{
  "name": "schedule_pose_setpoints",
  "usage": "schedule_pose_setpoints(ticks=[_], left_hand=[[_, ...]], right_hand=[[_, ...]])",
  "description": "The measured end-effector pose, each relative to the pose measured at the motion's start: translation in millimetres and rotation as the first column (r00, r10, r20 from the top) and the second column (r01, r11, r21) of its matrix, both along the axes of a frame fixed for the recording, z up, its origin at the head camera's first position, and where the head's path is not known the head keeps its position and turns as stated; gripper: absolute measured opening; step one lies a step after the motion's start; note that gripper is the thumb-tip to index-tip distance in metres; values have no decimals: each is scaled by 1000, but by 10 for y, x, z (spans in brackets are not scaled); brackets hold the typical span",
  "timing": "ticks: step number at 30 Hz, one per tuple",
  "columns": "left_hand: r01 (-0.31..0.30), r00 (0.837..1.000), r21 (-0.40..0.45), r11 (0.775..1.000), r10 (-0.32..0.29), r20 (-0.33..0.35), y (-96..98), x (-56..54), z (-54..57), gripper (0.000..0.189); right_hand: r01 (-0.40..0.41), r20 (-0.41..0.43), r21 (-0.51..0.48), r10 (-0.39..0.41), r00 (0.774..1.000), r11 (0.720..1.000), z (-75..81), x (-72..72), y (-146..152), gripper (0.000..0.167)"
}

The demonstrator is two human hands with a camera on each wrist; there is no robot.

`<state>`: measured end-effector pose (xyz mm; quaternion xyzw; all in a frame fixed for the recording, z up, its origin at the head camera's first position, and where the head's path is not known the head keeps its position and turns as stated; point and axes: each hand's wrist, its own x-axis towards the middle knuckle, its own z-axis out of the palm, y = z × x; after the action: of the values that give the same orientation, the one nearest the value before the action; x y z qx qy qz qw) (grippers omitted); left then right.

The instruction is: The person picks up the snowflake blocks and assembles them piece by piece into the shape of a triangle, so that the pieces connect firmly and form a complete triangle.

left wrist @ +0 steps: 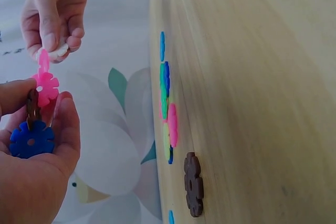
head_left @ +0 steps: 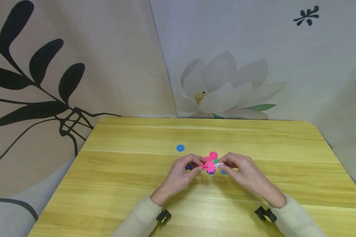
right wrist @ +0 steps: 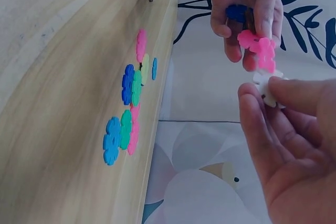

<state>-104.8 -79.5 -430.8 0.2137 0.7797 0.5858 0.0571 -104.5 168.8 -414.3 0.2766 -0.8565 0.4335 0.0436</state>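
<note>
In the left wrist view, my left hand (left wrist: 44, 182) grips a small chain of flower-shaped plastic discs. A dark blue disc (left wrist: 21, 139) rests against the fingers, joined to a brown disc (left wrist: 32, 103). Beyond that come one pink disc (left wrist: 50, 85) and a second pink disc (right wrist: 268, 59), set at an angle to each other. My right hand (head_left: 246, 168) pinches a white disc (right wrist: 262, 85) between thumb and fingers. Its edge meets the second pink disc, but whether they are slotted together I cannot tell. Both hands are above the table.
Loose discs lie on the wooden table (head_left: 121, 184): a blue disc (head_left: 180, 148) farther back, a brown disc (left wrist: 193, 187), and a cluster with a pink disc (right wrist: 140, 45), a green disc (right wrist: 126, 129) and a light blue disc (right wrist: 111, 140). A patterned curtain (head_left: 121, 59) hangs behind.
</note>
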Motion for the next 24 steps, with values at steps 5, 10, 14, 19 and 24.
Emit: schedule_pose_setpoints(ticks=[5, 10, 14, 19, 24], left_hand=[[3, 1000, 2, 1000, -3, -7, -6, -4, 20, 4], [-13, 1000, 5, 1000, 13, -28, -15, -4, 47, 4], [-15, 998, 4, 1000, 15, -54, -20, -4, 56, 3], [3, 998, -17, 1000, -4, -58, -51, -25, 62, 4], [41, 997, -103, 994, -48, -66, -115, -60, 103, 4]], right_hand=[[-26, -131, -27, 23, 991, 999, -7, 13, -25, 17], [-64, -207, -67, 49, 977, 996, -38, 15, -58, 20], [-77, -242, -90, 53, 969, 993, -75, 6, -91, 19], [-56, -218, -101, 33, 975, 993, -115, 0, -126, 20], [-22, -152, -64, 12, 988, 998, -133, 1, -149, 17]])
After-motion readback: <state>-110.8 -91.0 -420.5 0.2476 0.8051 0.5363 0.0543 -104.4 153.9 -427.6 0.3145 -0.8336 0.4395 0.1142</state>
